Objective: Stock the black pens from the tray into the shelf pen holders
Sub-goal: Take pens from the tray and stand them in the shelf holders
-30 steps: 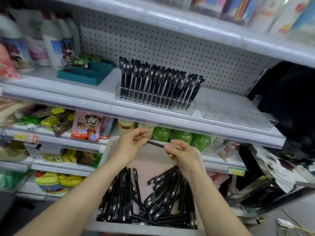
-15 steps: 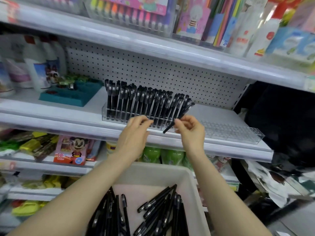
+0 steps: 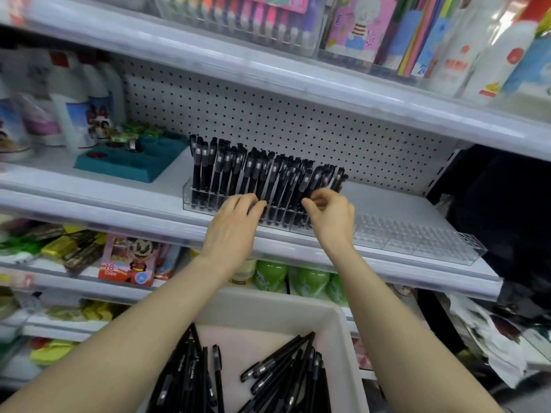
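Right hand (image 3: 329,214), fingers curled, pinches a black pen (image 3: 310,186) at the right end of the clear pen holder (image 3: 205,204) on the shelf (image 3: 134,201), likely seating it in a slot. Left hand (image 3: 235,225), fingers straight, rests against the standing pens (image 3: 238,171), probably steadying them. Second holder (image 3: 417,238), just right, has no pens. Loose pens (image 3: 280,362) lie in the near tray (image 3: 337,320).

White pegboard back panel (image 3: 298,120); white metal shelves (image 3: 89,201) above and below; dark gap (image 3: 492,210) far right; bright even light.
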Demonstrator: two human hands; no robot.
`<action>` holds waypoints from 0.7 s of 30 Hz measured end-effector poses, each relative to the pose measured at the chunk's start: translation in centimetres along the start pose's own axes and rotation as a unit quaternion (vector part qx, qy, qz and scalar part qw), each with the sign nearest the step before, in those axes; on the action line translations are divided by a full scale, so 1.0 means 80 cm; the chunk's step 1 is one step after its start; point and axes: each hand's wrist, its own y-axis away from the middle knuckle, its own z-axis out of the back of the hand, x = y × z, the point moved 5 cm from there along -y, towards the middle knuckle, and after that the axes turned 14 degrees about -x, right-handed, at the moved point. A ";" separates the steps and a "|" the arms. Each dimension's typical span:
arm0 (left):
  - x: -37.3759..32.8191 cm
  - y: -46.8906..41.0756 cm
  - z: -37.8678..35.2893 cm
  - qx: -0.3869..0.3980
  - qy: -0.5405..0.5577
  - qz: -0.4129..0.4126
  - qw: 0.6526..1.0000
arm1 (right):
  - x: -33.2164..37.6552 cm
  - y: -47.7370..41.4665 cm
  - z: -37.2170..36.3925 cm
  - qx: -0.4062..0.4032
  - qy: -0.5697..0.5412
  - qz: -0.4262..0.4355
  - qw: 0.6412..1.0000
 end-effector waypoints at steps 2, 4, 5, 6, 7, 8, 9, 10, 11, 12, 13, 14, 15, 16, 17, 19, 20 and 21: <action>0.000 0.000 0.000 0.002 0.001 0.002 1.000 | -0.005 0.009 -0.005 0.010 0.007 0.000 1.000; 0.000 0.002 -0.002 0.003 0.003 0.003 1.000 | -0.005 0.012 -0.007 0.002 0.016 0.006 1.000; 0.001 0.004 -0.003 0.002 0.005 0.004 1.000 | -0.005 0.012 -0.008 -0.001 0.018 0.007 1.000; 0.001 0.005 -0.004 -0.001 0.006 0.005 1.000 | -0.004 0.012 -0.008 -0.001 0.020 0.006 1.000; 0.001 0.005 -0.004 -0.003 0.007 0.005 1.000 | -0.003 0.013 -0.009 0.001 0.022 0.004 1.000; 0.000 0.005 -0.004 -0.003 0.010 0.005 1.000 | -0.003 0.013 -0.009 0.003 0.024 0.004 1.000; 0.000 0.006 -0.002 -0.001 0.013 0.006 1.000 | -0.002 0.015 -0.009 0.003 0.026 0.007 1.000; -0.001 0.006 0.000 0.000 0.019 0.006 1.000 | -0.001 0.016 -0.008 0.000 0.025 0.011 1.000; -0.001 0.006 0.001 0.000 0.026 0.007 1.000 | -0.002 0.017 -0.007 -0.003 0.022 0.016 1.000; 0.000 0.007 0.004 0.002 0.038 0.006 0.999 | -0.002 0.019 -0.006 -0.008 0.018 0.017 1.000; 0.001 0.010 0.007 0.004 0.052 0.004 0.999 | -0.002 0.023 -0.004 -0.013 0.015 0.018 1.000; 0.000 0.014 0.012 0.004 0.066 0.002 0.998 | -0.004 0.029 -0.002 -0.019 0.011 0.016 1.000; 0.000 0.020 0.018 0.004 0.079 0.004 0.997 | -0.006 0.036 0.001 -0.023 0.009 0.013 1.000; -0.001 0.027 0.023 0.006 0.094 0.010 0.996 | -0.007 0.046 0.004 -0.026 0.008 0.012 1.000; -0.001 0.037 0.028 0.011 0.108 0.020 0.994 | -0.010 0.060 0.007 -0.027 0.005 0.012 1.000; -0.001 0.058 0.037 0.015 0.136 0.030 0.990 | -0.016 0.095 0.011 -0.016 0.002 0.022 1.000; 0.000 0.071 0.040 0.016 0.149 0.030 0.988 | -0.021 0.116 0.010 -0.001 0.006 0.030 1.000; 0.001 0.086 0.041 0.022 0.160 0.031 0.986 | -0.027 0.138 0.008 0.020 0.013 0.037 0.999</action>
